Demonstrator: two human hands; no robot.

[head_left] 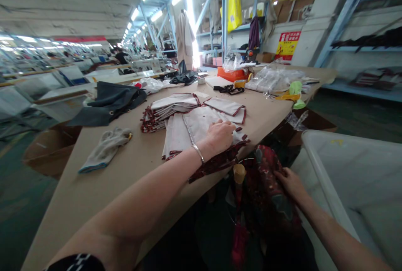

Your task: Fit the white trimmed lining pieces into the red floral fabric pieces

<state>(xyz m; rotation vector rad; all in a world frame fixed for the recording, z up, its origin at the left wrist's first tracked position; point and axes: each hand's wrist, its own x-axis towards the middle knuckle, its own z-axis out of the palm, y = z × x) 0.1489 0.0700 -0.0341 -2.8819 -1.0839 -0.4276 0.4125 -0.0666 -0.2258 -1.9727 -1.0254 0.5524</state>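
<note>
My left hand, with a bracelet at the wrist, presses with curled fingers on a pale fabric piece edged in dark red patterned cloth. Its fingertips are partly hidden; they seem closed on the cloth near the table edge. To the left of that hand lies a folded stack of similar red-edged pieces, and another folded piece lies just behind. Beside the table, my right hand grips a bunched dark red patterned cloth item, which hangs low over my lap.
A work glove and dark grey fabric lie on the table's left. Farther back are an orange tray, black straps and plastic bags. A white bin stands close on the right.
</note>
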